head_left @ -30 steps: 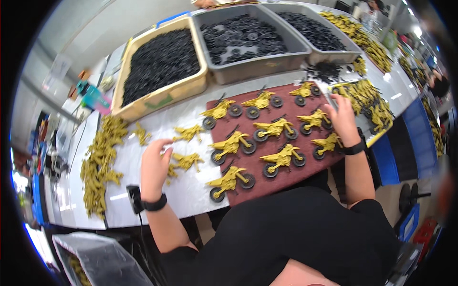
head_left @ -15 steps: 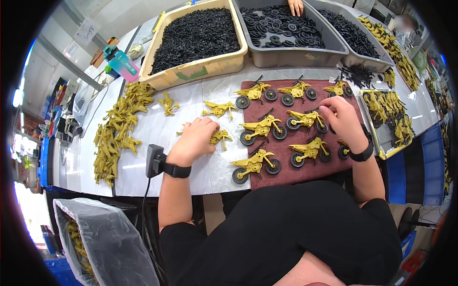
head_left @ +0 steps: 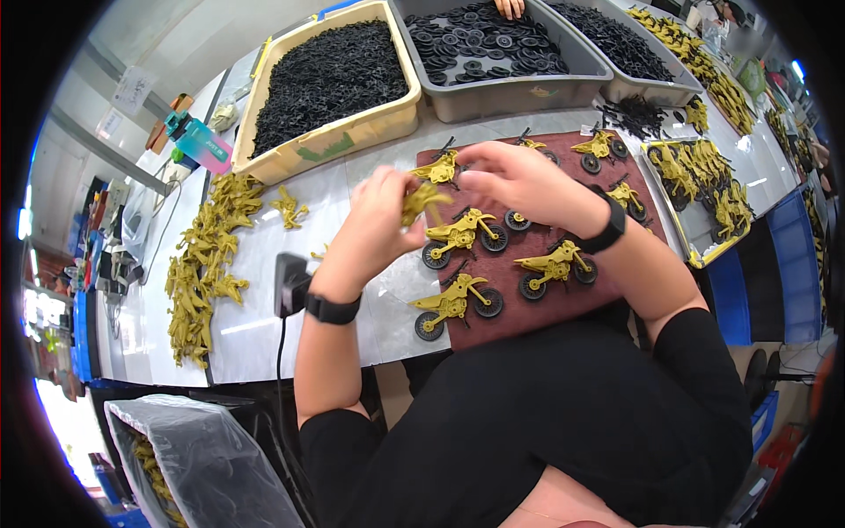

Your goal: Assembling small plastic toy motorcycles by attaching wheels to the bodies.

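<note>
My left hand (head_left: pixel 378 220) is closed around a yellow toy motorcycle body (head_left: pixel 424 202), which is blurred and raised over the left edge of a dark red mat (head_left: pixel 493 327). Across from it, my right hand (head_left: pixel 532 194) hovers above the mat with thumb and fingers apart and nothing visible between them. Several toy motorcycles with yellow bodies and black wheels lie on the mat, among them one nearest me (head_left: pixel 451 301) and one under my right wrist (head_left: pixel 554 266). My right hand and forearm hide part of the others.
A heap of yellow bodies (head_left: pixel 204 273) lies on the left. Behind stand a cream bin (head_left: pixel 330 141) of small black parts, a grey bin (head_left: pixel 519 95) of black wheels with another person's hand in it, and a second grey bin. A tray (head_left: pixel 700 255) of motorcycles stands right.
My left hand has lifted a yellow motorcycle body off the table and moved right toward the mat. My right hand has moved left across the mat, toward my left hand. The view has shifted slightly.
</note>
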`<state>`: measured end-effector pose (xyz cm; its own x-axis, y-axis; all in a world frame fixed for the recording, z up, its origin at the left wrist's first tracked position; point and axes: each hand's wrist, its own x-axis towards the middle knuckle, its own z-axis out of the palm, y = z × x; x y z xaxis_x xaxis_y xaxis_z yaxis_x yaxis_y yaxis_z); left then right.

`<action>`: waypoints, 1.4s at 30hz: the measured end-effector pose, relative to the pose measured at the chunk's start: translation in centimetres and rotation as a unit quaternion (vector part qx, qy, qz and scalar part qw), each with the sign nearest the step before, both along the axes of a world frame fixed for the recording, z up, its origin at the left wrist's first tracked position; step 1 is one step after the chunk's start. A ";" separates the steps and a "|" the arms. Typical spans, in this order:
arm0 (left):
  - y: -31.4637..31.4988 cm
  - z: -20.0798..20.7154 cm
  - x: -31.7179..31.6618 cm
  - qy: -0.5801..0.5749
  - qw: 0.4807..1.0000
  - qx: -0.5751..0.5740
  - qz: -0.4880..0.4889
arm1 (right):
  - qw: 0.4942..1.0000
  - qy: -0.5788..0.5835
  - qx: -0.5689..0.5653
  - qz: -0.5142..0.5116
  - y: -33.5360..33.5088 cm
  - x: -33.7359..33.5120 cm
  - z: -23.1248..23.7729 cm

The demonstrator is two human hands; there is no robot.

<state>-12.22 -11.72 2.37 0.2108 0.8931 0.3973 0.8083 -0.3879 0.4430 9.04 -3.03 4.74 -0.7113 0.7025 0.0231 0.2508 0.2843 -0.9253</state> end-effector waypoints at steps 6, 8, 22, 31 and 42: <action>4.0 0.5 1.6 0.008 0.997 0.071 -0.020 | 0.997 0.055 -0.031 -0.038 5.0 -1.7 -2.1; 4.5 -0.6 0.6 0.006 0.999 0.052 -0.017 | 0.997 0.043 -0.009 -0.058 6.4 -1.8 -2.4; 7.5 -6.2 0.0 -0.048 0.989 0.052 0.130 | 0.909 -0.280 0.299 -0.074 6.0 -3.4 -4.2; 7.2 -5.7 0.5 -0.128 0.983 -0.027 0.131 | 0.899 -0.339 0.276 -0.015 4.1 -4.6 -4.5; 7.3 -5.9 0.4 -0.226 0.960 -0.122 0.112 | 0.926 -0.300 0.230 -0.009 5.5 -5.5 -6.2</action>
